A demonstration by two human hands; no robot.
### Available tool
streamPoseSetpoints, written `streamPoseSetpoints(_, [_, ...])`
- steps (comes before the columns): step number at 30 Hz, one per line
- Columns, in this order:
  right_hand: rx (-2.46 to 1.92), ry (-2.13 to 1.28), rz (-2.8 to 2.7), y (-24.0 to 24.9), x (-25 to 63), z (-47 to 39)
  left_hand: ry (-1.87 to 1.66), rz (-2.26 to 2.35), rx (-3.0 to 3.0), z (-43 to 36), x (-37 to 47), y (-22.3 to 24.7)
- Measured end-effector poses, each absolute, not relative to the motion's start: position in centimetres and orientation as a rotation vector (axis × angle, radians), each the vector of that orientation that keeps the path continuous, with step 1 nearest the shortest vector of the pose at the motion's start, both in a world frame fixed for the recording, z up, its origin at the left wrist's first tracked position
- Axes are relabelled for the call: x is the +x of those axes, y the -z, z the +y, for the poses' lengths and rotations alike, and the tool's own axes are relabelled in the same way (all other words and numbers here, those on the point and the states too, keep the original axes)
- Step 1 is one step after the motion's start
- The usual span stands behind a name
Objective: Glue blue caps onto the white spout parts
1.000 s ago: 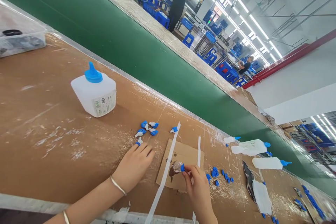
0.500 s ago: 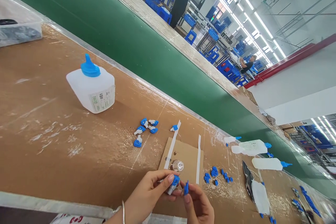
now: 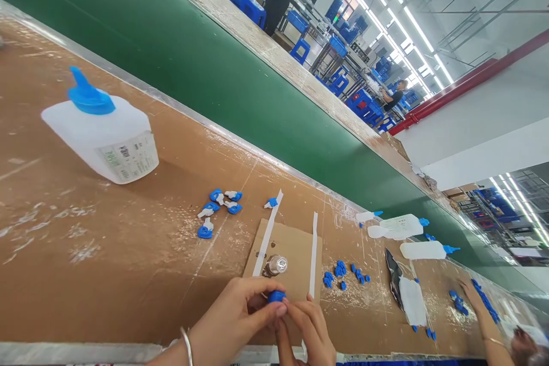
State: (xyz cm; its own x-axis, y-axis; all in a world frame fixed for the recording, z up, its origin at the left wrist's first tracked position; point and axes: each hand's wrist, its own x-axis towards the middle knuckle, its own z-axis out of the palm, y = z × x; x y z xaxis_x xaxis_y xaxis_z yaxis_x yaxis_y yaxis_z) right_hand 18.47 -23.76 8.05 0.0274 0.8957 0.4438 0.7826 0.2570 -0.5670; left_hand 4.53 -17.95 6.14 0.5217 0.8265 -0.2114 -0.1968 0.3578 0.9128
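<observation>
At ten o'clock a white glue bottle (image 3: 103, 137) with a blue spout stands on the desk (image 3: 128, 274). Finished blue-and-white pieces (image 3: 217, 209) lie at about eleven o'clock of the hands. At six o'clock the left hand (image 3: 240, 314) is clamped on a small blue cap (image 3: 277, 296), with the right hand (image 3: 309, 329) pinched against it from the other side. A small clear vial (image 3: 277, 265) lies just above, on a cardboard pad (image 3: 291, 251). Loose blue clips (image 3: 343, 274) are scattered at two o'clock. A fitting step appears to be in hand; pressing the two parts squarely together seems to be called for.
</observation>
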Motion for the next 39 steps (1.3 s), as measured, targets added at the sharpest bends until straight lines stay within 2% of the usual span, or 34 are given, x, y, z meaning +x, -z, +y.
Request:
streamPoseSetpoints(4, [-1.906, -0.259, -1.527, -6.4, 25.5, -23.2, -0.784, 0.951, 1.519, -14.1, 3.6, -5.3])
streamPoseSetpoints(8, [-2.087, -0.196, -1.448, -4.4, 32.5, -22.7, -0.334, 1.215, 2.034, -8.8, 4.1, -5.2])
streamPoseSetpoints(10, [-2.069, -0.248, -1.481, -3.7, 33.6, -22.5, -0.269, 1.284, 2.118, -6.7, 5.1, -5.4])
streamPoseSetpoints(17, [-1.989, -0.315, -1.584, -2.7, 34.0, -22.2, -0.406, 1.306, 2.101, -5.1, 6.2, -4.7])
streamPoseSetpoints(21, [-2.008, -0.260, -1.585, -2.8, 35.5, -23.2, -0.848, 1.159, 2.095, -7.9, 2.4, -3.4])
streamPoseSetpoints(24, [-2.204, -0.089, -1.187, -3.1, 35.0, -23.9, -1.093, 1.251, 2.104, -10.8, -1.3, -2.7])
streamPoseSetpoints(27, [-2.336, -0.310, -0.841, -3.1, 33.3, -24.2, -1.145, 1.485, 2.083, -13.0, -4.4, -2.4])
streamPoseSetpoints(32, [-2.354, -0.612, -0.909, -2.2, 32.7, -24.1, -1.185, 1.628, 2.117, -13.9, -6.6, -1.8])
streamPoseSetpoints(37, [-2.397, -0.471, -0.992, -2.0, 33.0, -23.9, -1.170, 1.564, 2.310, -12.7, -6.4, -0.5])
streamPoseSetpoints(39, [-2.349, -0.398, -1.051, -2.2, 32.7, -23.9, -1.049, 1.470, 2.356, -12.3, -6.1, 0.0])
